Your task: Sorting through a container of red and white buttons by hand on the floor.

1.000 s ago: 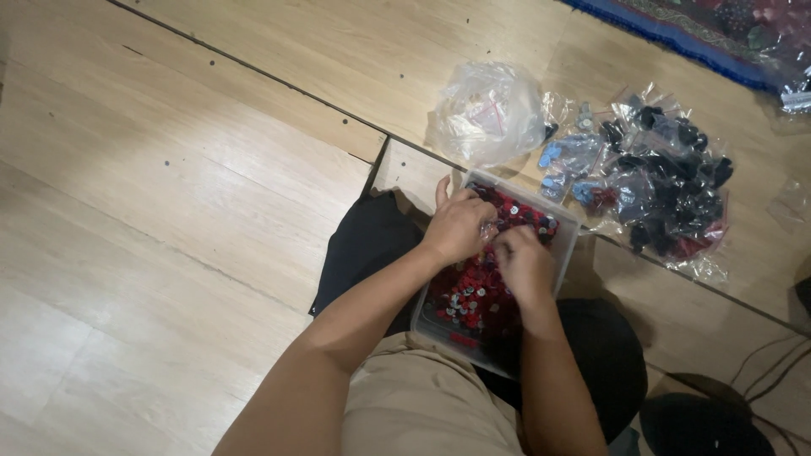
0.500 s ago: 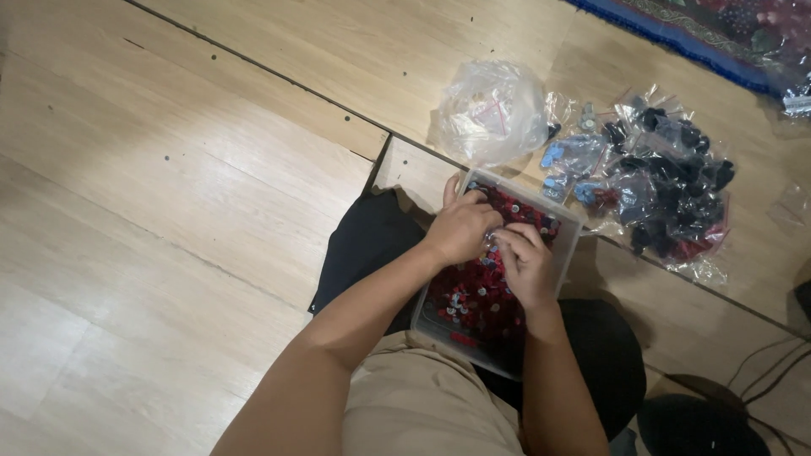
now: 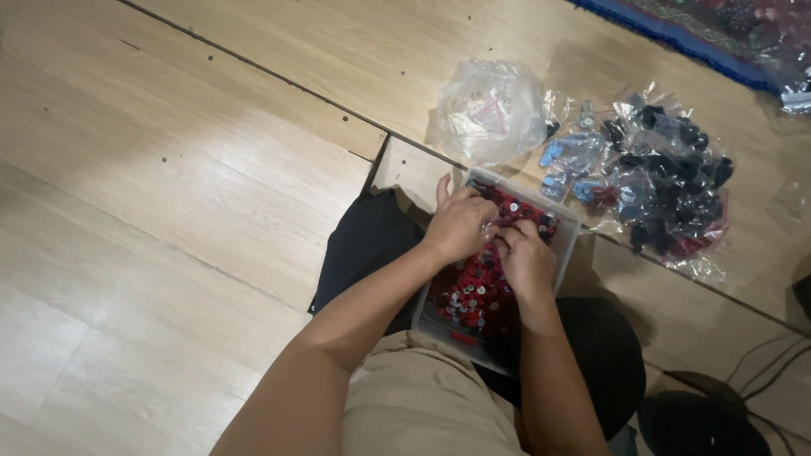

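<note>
Clear plastic tub (image 3: 568, 232) of small red, black and silver round parts (image 3: 473, 291) rests on the person's lap above the wooden floor. Left hand (image 3: 460, 224) and right hand (image 3: 525, 260) meet over the parts, fingers curled; whether they pinch anything cannot be told. Advised: keep both hands low inside the rim, sorting 1 part at a time, tub level.
</note>
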